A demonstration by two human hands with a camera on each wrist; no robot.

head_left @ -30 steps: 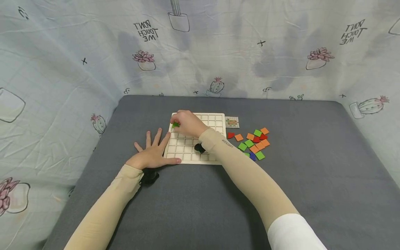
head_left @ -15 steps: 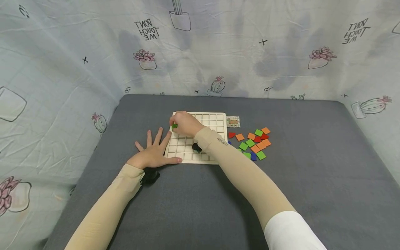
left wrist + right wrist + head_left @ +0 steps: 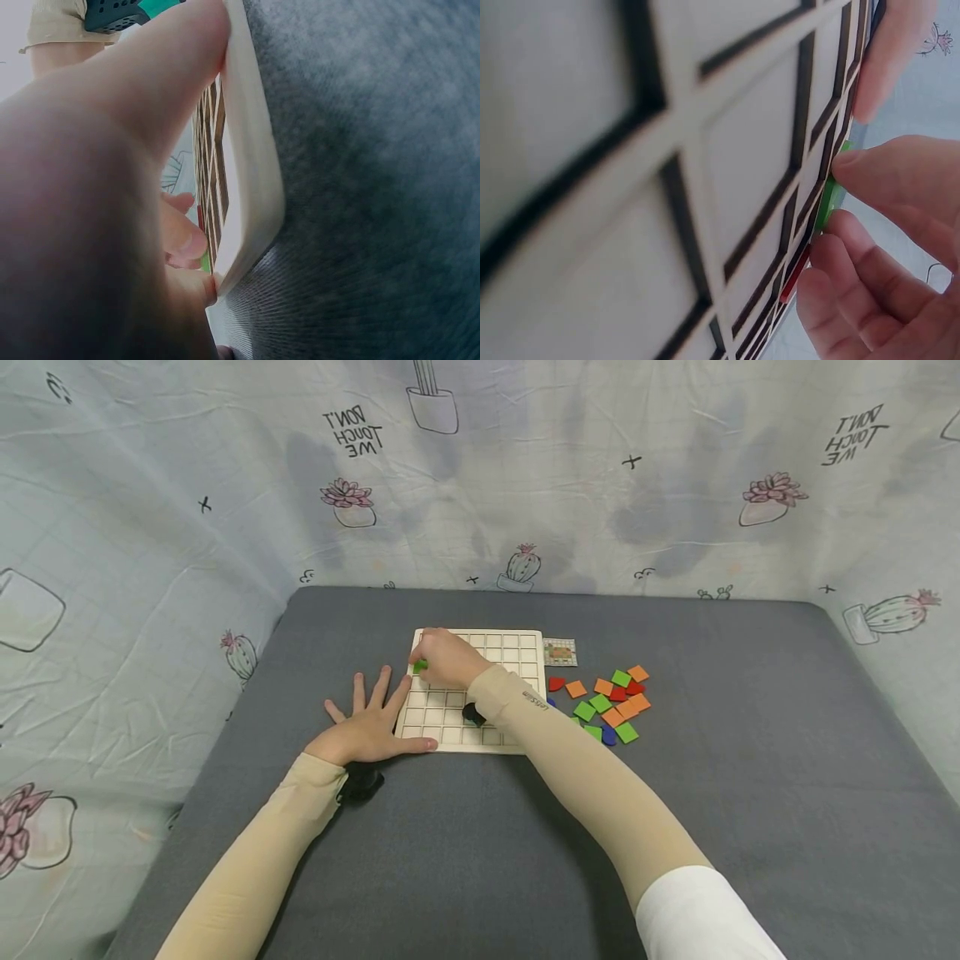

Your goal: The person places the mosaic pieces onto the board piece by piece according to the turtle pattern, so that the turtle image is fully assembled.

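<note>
A cream grid board (image 3: 495,748) with square cells lies on the grey table. My right hand (image 3: 447,660) reaches across it and pinches a green square tile (image 3: 420,667) at a cell in the left column, near the far corner. In the right wrist view the thumb and a finger meet the green tile (image 3: 829,201) right at the cell's edges, and a red tile (image 3: 796,273) sits in the grid close by. My left hand (image 3: 363,732) lies with spread fingers at the board's near left corner, its thumb along the front edge and its index finger touching the left side.
Right of the board lie several loose tiles: orange (image 3: 636,702), green (image 3: 599,702), red (image 3: 555,683) and blue (image 3: 608,736). A small pattern card (image 3: 560,652) rests beside the board's far right side. A printed curtain (image 3: 480,485) hangs behind the table.
The green tile has come down slightly in my right fingers and now looks flatter against the board. My left hand keeps its place.
</note>
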